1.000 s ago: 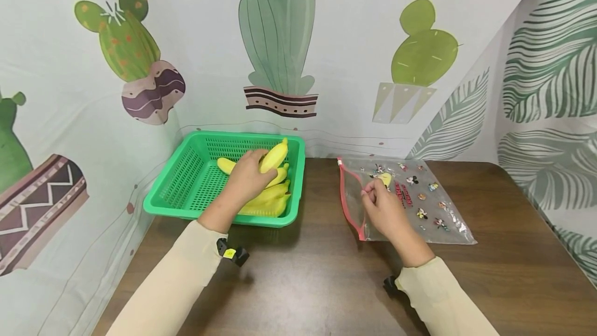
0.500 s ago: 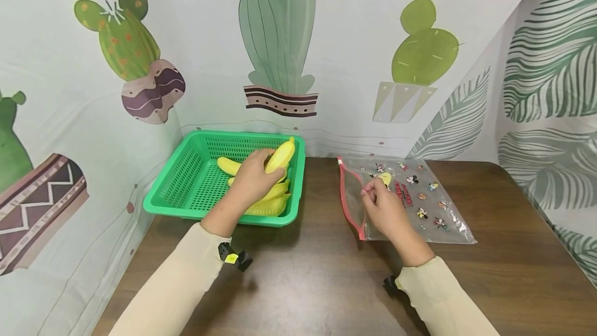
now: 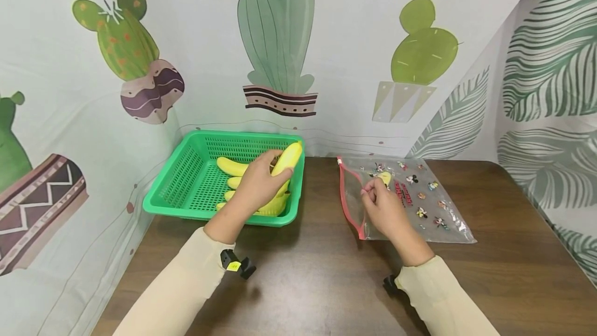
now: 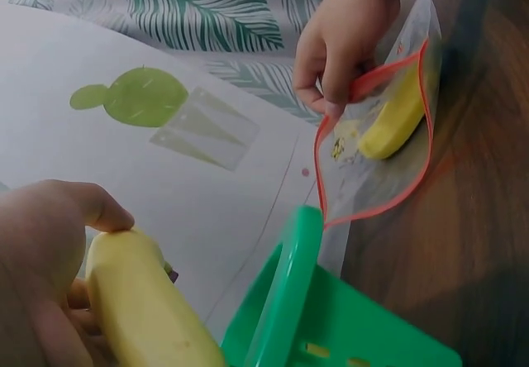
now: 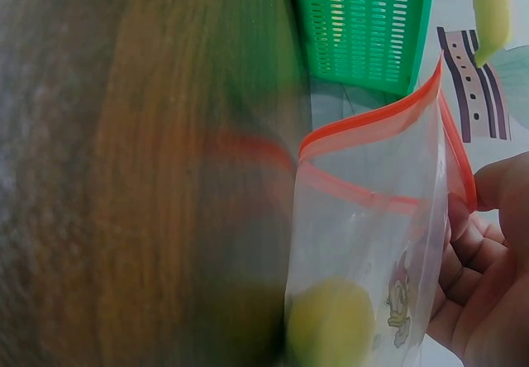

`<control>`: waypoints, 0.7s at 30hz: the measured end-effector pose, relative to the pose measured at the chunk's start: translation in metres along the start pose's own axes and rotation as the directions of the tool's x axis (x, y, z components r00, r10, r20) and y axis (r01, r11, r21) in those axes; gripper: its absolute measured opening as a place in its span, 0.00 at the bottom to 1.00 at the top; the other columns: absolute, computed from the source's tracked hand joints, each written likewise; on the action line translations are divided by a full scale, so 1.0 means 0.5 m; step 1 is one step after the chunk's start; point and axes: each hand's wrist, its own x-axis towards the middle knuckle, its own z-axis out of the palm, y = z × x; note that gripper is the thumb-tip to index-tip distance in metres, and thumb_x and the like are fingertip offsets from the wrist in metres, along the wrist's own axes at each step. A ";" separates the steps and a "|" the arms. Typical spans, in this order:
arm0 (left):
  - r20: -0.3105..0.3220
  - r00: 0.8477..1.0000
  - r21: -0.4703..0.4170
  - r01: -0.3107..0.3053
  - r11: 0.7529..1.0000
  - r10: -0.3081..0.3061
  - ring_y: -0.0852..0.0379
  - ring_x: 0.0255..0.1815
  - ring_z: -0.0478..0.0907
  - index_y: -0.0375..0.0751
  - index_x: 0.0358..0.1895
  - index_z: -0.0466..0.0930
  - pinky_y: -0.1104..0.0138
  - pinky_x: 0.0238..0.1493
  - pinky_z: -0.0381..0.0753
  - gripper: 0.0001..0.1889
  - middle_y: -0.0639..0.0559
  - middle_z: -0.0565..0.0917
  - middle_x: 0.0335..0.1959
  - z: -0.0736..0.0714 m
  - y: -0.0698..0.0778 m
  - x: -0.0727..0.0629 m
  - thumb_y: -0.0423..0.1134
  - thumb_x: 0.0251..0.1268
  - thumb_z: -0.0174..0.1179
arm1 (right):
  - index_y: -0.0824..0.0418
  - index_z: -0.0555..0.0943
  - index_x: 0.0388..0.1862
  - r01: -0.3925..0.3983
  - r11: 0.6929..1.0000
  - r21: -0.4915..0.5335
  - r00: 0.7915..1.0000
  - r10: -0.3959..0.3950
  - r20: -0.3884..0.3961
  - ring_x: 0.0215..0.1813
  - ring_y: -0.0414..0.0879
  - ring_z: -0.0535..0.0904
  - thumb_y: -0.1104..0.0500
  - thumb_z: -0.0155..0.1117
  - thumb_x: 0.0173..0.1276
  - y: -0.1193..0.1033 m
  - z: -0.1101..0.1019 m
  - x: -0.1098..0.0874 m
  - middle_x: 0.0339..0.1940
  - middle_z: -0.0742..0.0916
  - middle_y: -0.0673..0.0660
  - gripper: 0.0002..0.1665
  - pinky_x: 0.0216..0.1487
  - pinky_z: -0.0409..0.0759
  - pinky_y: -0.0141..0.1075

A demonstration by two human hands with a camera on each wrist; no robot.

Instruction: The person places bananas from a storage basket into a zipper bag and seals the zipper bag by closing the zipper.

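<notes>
My left hand (image 3: 256, 183) grips a yellow banana (image 3: 287, 158) above the right side of a green plastic basket (image 3: 172, 191). Beneath it, several more bananas (image 3: 228, 165) lie in the basket, partly hidden by the hand. In the left wrist view, thumb and fingers wrap the held banana (image 4: 149, 301). On the right, my right hand (image 3: 384, 209) pinches the upper edge of the red-rimmed mouth of a clear zip bag (image 3: 443, 201) with cartoon prints. That mouth gapes toward the basket, and one banana (image 4: 395, 123) lies inside the bag.
The basket and bag stand apart on a brown wooden table (image 3: 317, 274). Behind them hangs a white cloth (image 3: 345, 40) printed with cacti and leaves. The basket's raised rim (image 4: 297, 259) stands between the left hand and the bag.
My left hand has moved right with the banana, toward the basket's right rim, uncovering more bananas below. My right hand and the bag have stayed in place.
</notes>
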 end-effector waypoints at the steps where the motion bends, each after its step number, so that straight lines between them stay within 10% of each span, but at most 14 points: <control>1: 0.006 1.000 -0.010 0.004 1.000 -0.004 0.51 0.43 0.79 0.48 0.70 0.70 0.62 0.39 0.81 0.29 0.49 0.80 0.52 0.001 0.001 -0.001 0.54 0.69 0.58 | 0.62 0.74 0.43 0.001 1.000 0.000 1.000 -0.001 0.000 0.20 0.43 0.68 0.58 0.57 0.75 0.000 0.000 0.000 0.22 0.77 0.53 0.07 0.23 0.66 0.34; 21: 0.142 0.989 -0.321 0.071 0.944 -0.026 0.51 0.36 0.84 0.55 0.69 0.68 0.62 0.34 0.84 0.24 0.49 0.79 0.49 0.037 0.035 -0.039 0.56 0.75 0.52 | 0.61 0.73 0.43 -0.002 1.000 0.004 1.000 0.002 0.014 0.20 0.43 0.68 0.58 0.56 0.76 0.003 0.002 0.001 0.23 0.77 0.52 0.07 0.23 0.66 0.33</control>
